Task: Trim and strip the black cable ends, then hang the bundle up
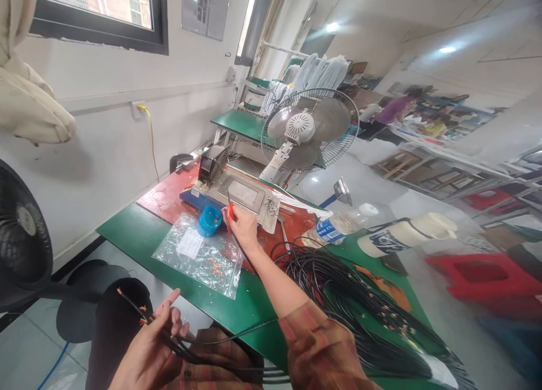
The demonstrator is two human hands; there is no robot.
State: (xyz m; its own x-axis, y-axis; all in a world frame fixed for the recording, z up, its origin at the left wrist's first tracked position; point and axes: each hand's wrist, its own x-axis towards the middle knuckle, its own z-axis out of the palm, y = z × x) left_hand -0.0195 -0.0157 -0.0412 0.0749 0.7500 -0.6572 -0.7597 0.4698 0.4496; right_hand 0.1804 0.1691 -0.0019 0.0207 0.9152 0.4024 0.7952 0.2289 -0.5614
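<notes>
My left hand (156,333) is closed around several black cables (180,347) low at the front, over my lap. Their stripped ends show orange and red inner wires (143,316) beside my thumb. Over the table, my right hand (245,227) grips a red-handled tool (230,216) with a thin dark tip pointing up; its exact kind is not clear. Just left of that hand stands a blue round container (209,221), on a clear plastic bag (203,260) scattered with small orange bits. Behind the hand sits a blue-based device (199,200) with a pale tray.
A large bundle of black cables (339,294) covers the table's right side. Beyond it are a plastic bottle (328,230) and a cream flask (402,235). A fan (300,127) stands behind the table, another dark fan (25,226) at left. A person (392,113) is far back.
</notes>
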